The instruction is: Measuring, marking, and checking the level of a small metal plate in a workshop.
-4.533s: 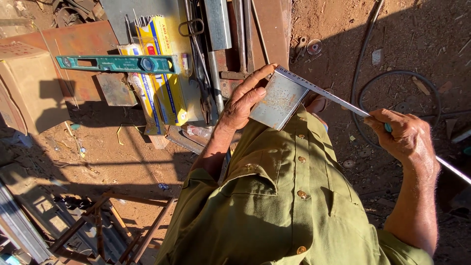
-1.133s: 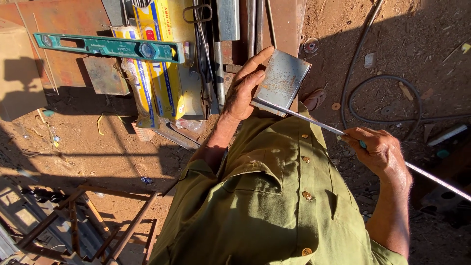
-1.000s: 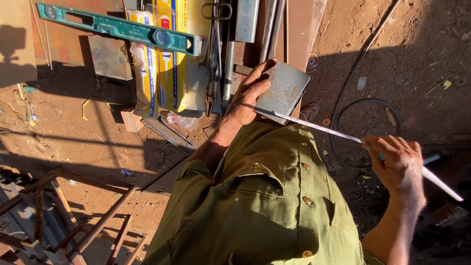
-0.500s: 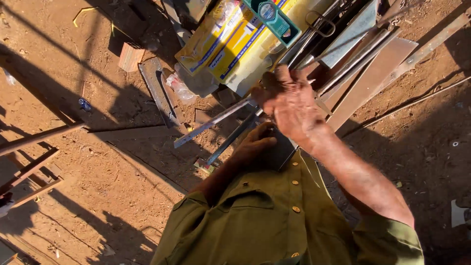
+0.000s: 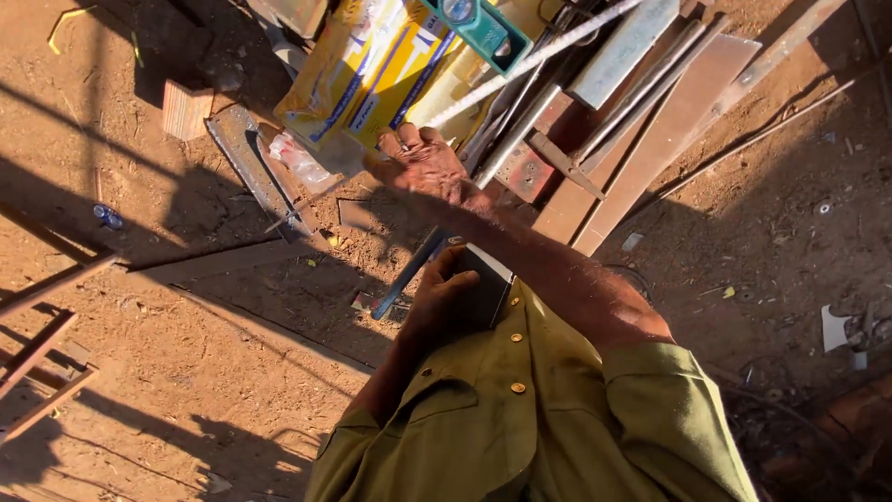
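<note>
The right hand (image 5: 423,167) is stretched out over the scrap pile, fingers closed round a thin metal rod (image 5: 530,63). The rod's long axis runs on a diagonal from the fist up and to the right, its far end pointing toward the top edge of the view, crossing above the yellow packs (image 5: 372,65) and the green level (image 5: 478,26). The left hand (image 5: 446,297) is held close to the chest, clasping a flat metal plate (image 5: 488,279) against the olive shirt (image 5: 520,418); most of the plate is in shadow and hidden by the fingers and the right forearm, so its outline is hard to make out. The packs are long yellow boxes with blue and red stripes, lying slantwise at top centre, partly under the level, which is cut off by the top edge. To their right lie flat steel bars (image 5: 650,130) and strips, side by side, pointing up and right. A small wooden block (image 5: 186,109) sits on the dirt at upper left. Rusty frame pieces (image 5: 42,344) at the left edge are cut off.
</note>
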